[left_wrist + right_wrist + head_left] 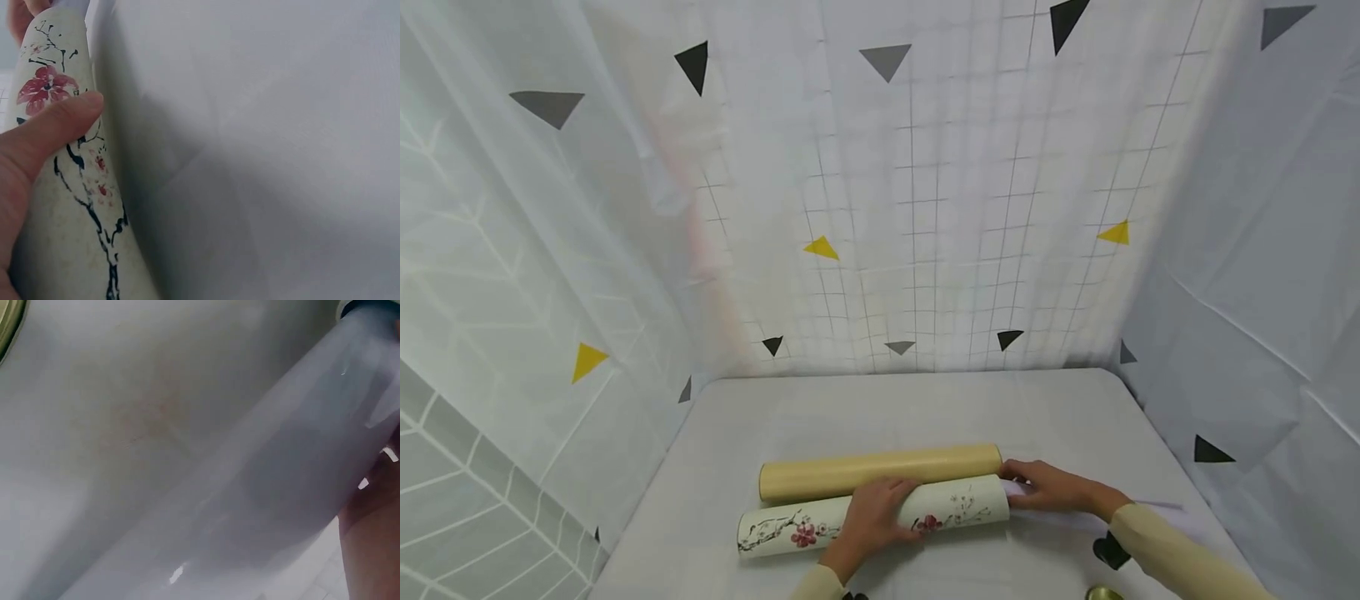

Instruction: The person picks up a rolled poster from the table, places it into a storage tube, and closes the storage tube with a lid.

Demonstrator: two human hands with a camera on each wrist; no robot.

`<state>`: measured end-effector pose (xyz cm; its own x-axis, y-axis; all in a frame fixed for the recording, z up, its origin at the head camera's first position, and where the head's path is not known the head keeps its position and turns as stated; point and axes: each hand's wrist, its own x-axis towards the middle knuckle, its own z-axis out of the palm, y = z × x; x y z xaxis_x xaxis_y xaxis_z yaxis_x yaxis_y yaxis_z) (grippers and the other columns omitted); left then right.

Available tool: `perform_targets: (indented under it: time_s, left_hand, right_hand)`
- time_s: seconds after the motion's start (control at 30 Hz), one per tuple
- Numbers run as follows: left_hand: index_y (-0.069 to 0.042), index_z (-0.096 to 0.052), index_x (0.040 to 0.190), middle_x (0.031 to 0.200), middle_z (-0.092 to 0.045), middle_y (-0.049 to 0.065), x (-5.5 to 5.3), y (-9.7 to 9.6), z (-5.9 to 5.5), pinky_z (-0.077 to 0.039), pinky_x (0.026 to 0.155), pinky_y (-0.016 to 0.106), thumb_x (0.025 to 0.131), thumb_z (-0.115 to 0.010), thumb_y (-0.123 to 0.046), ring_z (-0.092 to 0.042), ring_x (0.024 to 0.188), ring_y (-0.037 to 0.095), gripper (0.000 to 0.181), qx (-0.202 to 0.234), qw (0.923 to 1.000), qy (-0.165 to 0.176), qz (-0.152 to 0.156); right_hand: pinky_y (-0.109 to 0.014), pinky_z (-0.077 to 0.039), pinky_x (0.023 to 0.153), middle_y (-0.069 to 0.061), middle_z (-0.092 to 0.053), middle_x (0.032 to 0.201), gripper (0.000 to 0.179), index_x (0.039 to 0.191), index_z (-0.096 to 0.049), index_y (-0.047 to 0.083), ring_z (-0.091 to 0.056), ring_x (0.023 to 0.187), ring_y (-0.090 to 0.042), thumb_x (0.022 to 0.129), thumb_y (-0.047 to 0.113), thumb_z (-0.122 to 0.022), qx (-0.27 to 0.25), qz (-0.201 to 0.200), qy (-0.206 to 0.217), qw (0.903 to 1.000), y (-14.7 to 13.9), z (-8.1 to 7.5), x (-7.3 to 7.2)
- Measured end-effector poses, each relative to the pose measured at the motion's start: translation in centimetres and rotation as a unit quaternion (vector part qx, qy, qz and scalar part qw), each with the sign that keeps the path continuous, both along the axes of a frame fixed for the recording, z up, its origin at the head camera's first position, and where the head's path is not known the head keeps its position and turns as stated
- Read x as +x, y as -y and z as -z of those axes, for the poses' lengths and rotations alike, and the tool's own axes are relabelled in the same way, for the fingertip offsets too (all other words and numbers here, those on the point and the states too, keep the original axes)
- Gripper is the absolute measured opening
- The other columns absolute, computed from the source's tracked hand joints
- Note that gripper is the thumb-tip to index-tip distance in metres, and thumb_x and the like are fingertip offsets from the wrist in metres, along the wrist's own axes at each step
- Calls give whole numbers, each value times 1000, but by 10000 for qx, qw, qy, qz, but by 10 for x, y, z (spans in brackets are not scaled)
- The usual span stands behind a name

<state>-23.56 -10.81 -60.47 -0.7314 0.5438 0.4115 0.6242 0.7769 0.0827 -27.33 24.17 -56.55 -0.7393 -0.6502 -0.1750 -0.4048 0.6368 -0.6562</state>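
My left hand [874,518] grips the middle of a white tube [966,502] printed with dark branches and red blossoms. Its thumb lies along the near side, over the print in the left wrist view. At the tube's right end, my right hand [1051,488] holds a pale, glossy rolled sheet [250,481], with the fingers close to the tube's mouth. One end of the roll sits inside the tube, and the rest stretches out to the right beneath the forearm. Just behind lies a plain yellow tube [880,469], parallel to the printed one.
A round gold lid-like piece [1103,593] sits at the table's front edge, right of centre. The white table [910,408] ends at a patterned curtain [880,208] behind, and similar sheeting hangs on both sides.
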Motion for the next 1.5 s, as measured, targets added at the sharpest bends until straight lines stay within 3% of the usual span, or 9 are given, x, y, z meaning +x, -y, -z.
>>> perform_targets:
  time_s: [0.1, 0.2, 0.43, 0.67, 0.83, 0.97, 1.03, 1.27, 1.5]
  left_hand:
    - [-23, -68, 128, 115, -77, -9, -2, -1, 0, -57, 74, 25, 55, -95, -56, -72, 96, 11, 84, 102, 9998, -147, -12]
    - [-24, -67, 130, 117, -77, -9, -4, -2, -1, -57, 74, 26, 56, -96, -55, -72, 97, 11, 85, 130, 9997, -167, -76]
    - [-23, -67, 131, 118, -76, -9, -5, -6, -1, -59, 77, 27, 58, -96, -54, -71, 101, 12, 84, 54, 9998, -29, -177]
    - [-23, -67, 131, 119, -76, -8, -9, -9, 0, -59, 79, 28, 58, -96, -53, -71, 104, 11, 84, 86, 9997, -37, -237]
    - [-23, -67, 131, 119, -76, -8, -12, -9, 1, -59, 79, 27, 58, -96, -54, -71, 103, 11, 85, 21, 9995, -135, -276]
    - [-24, -67, 130, 117, -76, -9, -15, -10, 3, -59, 79, 27, 57, -96, -55, -71, 102, 11, 85, -16, 9995, -155, -292]
    - [-24, -67, 129, 115, -76, -9, -16, -10, 4, -59, 78, 28, 56, -97, -54, -71, 101, 11, 85, 17, 9994, -164, -303]
    - [-24, -68, 126, 108, -77, -8, -18, -10, 7, -57, 73, 26, 53, -97, -55, -71, 92, 10, 84, 109, 9988, -399, -254]
    - [-24, -68, 126, 109, -77, -8, -19, -11, 5, -57, 74, 26, 55, -96, -55, -71, 93, 10, 82, 77, 9993, -168, -339]
  right_hand:
    - [-55, -50, 108, -12, -63, 143, 45, 136, -55, 13, -60, 133, -37, 100, 39, -65, -38, 17, 56, 10000, 3, -5, -2]
    - [-58, -49, 108, -14, -62, 144, 48, 138, -53, 12, -60, 132, -40, 99, 37, -66, -81, 22, 67, 9999, 4, -8, -4]
    - [-47, -51, 101, -7, -62, 140, 50, 140, -54, 14, -60, 122, -24, 99, 39, -67, -12, 182, -30, 9998, -3, -7, -1]
    - [-40, -52, 94, -15, -59, 136, 59, 139, -54, 5, -56, 117, -29, 93, 36, -74, -124, 299, -80, 9994, -31, -11, 2]
    - [-36, -47, 97, -13, -55, 136, 78, 144, -48, 4, -52, 118, -26, 82, 30, -87, 499, 427, 290, 9974, -55, -13, 3]
    - [-40, -47, 100, -8, -54, 134, 80, 141, -49, 5, -50, 118, -24, 77, 27, -90, 954, 442, 400, 9937, -65, -9, 1]
    - [-40, -48, 97, -5, -57, 128, 72, 136, -54, 6, -51, 113, -20, 78, 30, -88, 948, 355, 264, 9945, -71, -2, -5]
    - [-27, -47, 77, 0, -65, 116, 45, 129, -59, 10, -57, 96, -6, 96, 38, -71, 307, -716, -708, 9944, -104, 56, -41]
    - [-26, -48, 79, 0, -68, 117, 44, 126, -62, 11, -56, 98, 0, 91, 34, -77, 348, -113, -481, 9982, -68, 12, -18]
